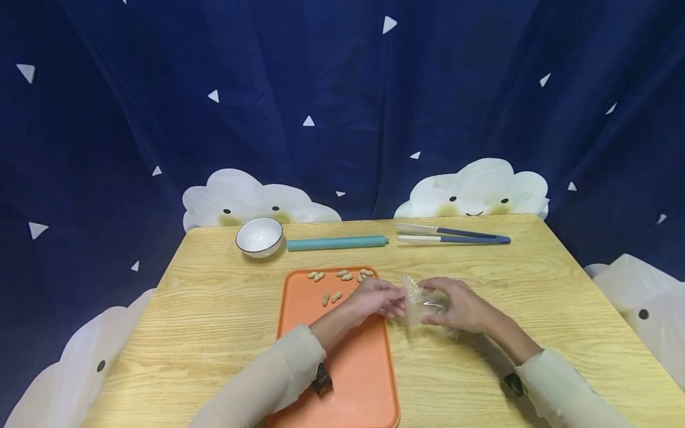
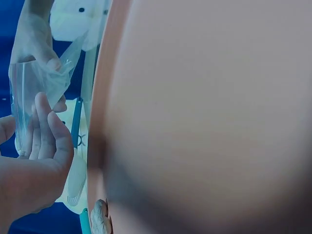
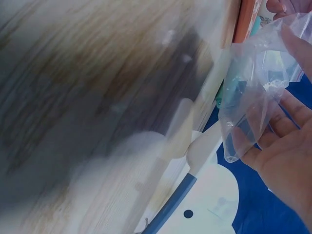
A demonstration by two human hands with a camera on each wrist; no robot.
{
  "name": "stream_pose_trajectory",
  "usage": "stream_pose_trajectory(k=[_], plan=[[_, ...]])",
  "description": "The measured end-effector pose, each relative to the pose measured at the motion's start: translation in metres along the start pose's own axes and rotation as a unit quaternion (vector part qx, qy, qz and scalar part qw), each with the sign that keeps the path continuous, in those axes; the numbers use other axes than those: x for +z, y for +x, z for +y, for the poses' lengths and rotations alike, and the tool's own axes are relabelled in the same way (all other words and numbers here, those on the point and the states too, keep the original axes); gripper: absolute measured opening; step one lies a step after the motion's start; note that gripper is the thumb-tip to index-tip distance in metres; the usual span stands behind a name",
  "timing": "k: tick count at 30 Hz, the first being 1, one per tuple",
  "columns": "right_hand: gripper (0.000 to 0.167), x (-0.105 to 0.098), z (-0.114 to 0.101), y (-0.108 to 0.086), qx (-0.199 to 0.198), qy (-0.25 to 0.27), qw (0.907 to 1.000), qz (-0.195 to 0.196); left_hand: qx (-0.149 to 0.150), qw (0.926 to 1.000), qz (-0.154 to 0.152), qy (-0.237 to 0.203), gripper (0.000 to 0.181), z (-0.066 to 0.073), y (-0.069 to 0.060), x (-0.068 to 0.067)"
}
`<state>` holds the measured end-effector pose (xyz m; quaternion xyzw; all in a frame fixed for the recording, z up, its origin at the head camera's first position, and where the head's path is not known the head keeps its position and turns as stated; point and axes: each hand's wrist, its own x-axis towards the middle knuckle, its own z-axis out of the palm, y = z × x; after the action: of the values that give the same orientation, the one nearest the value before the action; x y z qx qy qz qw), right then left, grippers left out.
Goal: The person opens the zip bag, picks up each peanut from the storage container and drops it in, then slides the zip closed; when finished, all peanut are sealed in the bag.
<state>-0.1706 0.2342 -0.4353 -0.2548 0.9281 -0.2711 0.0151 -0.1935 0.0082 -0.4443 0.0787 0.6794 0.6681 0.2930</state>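
Note:
A clear plastic zip bag (image 1: 416,306) is held up between the two hands, just past the right edge of the orange tray (image 1: 355,374). My left hand (image 1: 374,298) pinches its left edge, near the zip strip, between thumb and fingers. On the other side my right hand (image 1: 461,304) grips the bag with thumb and fingers curved about it. The right wrist view shows the crumpled film of the bag (image 3: 248,92) against the right fingers. Several peanuts (image 1: 336,296) in their shells lie in the upper part of the tray, some partly hidden by my left hand.
A white bowl (image 1: 260,236) with a dark rim stands at the back left. Beside it lies a teal stick (image 1: 337,242). Tongs (image 1: 455,235) with blue handles and pale tips lie at the back right. A dark blue curtain (image 1: 342,89) hangs behind the wooden table (image 1: 214,333).

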Motion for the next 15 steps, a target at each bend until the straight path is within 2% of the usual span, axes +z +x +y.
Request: stream_pose_trajectory(k=[8, 15], plan=[[0.063, 0.0, -0.001, -0.001, -0.01, -0.011, 0.9999, 0.003, 0.014, 0.9996, -0.023, 0.005, 0.017, -0.001, -0.001, -0.001], [0.08, -0.014, -0.005, 0.0, 0.029, 0.005, 0.9976, -0.063, 0.012, 0.9988, -0.017, 0.045, 0.017, 0.001, -0.001, 0.0]])
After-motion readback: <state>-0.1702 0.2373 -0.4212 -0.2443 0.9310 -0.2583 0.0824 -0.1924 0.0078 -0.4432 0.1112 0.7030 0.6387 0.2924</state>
